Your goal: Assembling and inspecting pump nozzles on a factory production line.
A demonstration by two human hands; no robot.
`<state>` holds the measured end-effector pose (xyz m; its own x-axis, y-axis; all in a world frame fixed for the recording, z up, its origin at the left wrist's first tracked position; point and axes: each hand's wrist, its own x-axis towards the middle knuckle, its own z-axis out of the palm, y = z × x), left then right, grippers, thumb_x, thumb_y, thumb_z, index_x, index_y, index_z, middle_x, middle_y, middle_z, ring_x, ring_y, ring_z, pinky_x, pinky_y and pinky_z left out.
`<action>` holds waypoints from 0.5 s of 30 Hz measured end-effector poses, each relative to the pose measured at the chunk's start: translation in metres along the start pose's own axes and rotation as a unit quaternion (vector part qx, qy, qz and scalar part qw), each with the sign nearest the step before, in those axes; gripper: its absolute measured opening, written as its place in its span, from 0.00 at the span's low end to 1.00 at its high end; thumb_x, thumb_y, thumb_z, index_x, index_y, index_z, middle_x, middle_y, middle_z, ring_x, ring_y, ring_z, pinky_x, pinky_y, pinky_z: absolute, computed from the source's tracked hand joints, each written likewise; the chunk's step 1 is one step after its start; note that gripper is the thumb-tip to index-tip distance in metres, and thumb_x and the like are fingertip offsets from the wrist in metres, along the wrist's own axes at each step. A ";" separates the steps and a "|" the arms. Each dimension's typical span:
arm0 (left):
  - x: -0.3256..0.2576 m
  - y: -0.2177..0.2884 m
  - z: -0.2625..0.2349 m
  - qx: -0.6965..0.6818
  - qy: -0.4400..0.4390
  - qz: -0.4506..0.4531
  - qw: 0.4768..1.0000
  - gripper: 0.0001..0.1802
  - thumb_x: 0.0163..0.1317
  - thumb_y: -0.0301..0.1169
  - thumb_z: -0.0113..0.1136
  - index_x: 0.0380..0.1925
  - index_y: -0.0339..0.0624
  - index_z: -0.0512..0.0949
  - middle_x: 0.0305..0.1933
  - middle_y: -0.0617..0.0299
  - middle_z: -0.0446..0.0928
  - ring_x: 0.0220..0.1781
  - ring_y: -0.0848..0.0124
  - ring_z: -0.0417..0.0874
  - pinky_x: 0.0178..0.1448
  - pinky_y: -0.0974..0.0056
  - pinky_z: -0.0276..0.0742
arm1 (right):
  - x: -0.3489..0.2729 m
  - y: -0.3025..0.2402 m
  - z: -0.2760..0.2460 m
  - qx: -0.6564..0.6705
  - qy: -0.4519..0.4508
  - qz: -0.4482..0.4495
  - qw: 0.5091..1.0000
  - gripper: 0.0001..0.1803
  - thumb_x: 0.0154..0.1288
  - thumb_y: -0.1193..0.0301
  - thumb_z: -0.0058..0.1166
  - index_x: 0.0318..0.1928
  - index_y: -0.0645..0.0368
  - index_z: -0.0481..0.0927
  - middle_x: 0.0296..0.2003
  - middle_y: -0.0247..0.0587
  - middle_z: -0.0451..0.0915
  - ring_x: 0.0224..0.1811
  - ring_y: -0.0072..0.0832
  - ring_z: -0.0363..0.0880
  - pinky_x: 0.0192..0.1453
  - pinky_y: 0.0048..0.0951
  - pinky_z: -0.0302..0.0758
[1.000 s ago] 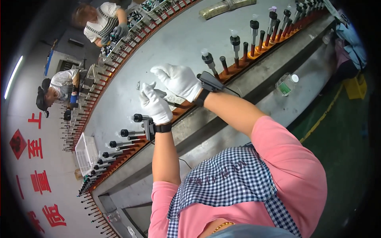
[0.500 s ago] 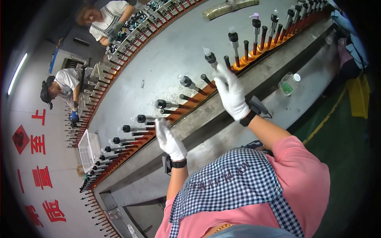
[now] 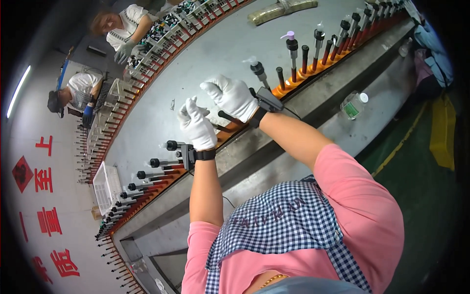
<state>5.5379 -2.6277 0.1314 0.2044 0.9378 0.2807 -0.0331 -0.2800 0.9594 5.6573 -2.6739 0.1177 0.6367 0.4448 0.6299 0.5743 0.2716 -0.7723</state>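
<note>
My left hand (image 3: 197,125), in a white glove, is raised over the slanting row, its fingers drawn together. Up and to the right, my white-gloved right hand (image 3: 234,98) is closed, the fingers curled toward the left hand. What either hand grips is hidden by the gloves. Between the hands and the row stands a dark upright post (image 3: 229,116). Just beyond the right hand is a black-collared pump dispenser (image 3: 258,69) with a clear nozzle. Another pump dispenser (image 3: 175,145) leans beside the left wrist.
Pump dispensers and dark posts line an orange-brown track (image 3: 289,87). A lilac-topped pump (image 3: 292,45) stands to the right. A white basket (image 3: 106,186) sits at left, a clear jar (image 3: 353,106) on the near ledge, a wrapped bundle (image 3: 282,12) far. Two people work across the table.
My right hand has moved left and down from the far pump, its fingers curling closed. My left hand has risen toward it. Across the table, a co-worker's gloved hand has moved left.
</note>
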 end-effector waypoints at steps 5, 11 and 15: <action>-0.045 0.009 -0.007 0.067 0.038 0.059 0.995 0.18 0.75 0.30 0.56 0.61 0.37 0.72 0.47 0.56 0.81 0.43 0.74 0.83 0.47 0.70 0.79 | -0.023 -0.011 -0.030 0.153 -0.049 -0.013 0.987 0.13 0.69 0.65 0.61 0.52 0.47 0.79 0.36 0.44 0.86 0.35 0.41 0.87 0.38 0.36 0.83; -0.096 0.014 -0.021 -0.051 0.103 -0.036 0.993 0.22 0.73 0.23 0.56 0.64 0.31 0.70 0.62 0.48 0.77 0.58 0.66 0.80 0.66 0.63 0.76 | -0.064 0.023 -0.141 0.113 -0.019 0.124 0.986 0.14 0.68 0.79 0.58 0.53 0.56 0.83 0.44 0.41 0.87 0.46 0.32 0.86 0.54 0.29 0.81; -0.137 0.024 0.020 -0.020 0.045 -0.120 0.992 0.20 0.75 0.27 0.55 0.63 0.30 0.70 0.61 0.49 0.77 0.63 0.63 0.79 0.70 0.58 0.74 | -0.023 0.049 -0.189 -0.035 0.052 0.156 0.986 0.20 0.66 0.73 0.63 0.58 0.58 0.79 0.49 0.46 0.83 0.51 0.38 0.83 0.58 0.33 0.78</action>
<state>5.5290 -2.7672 0.1152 0.1229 0.9915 0.0433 -0.0342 -0.0394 0.9986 5.7685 -2.8323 0.0813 0.8349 0.4075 0.3699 0.3732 0.0748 -0.9247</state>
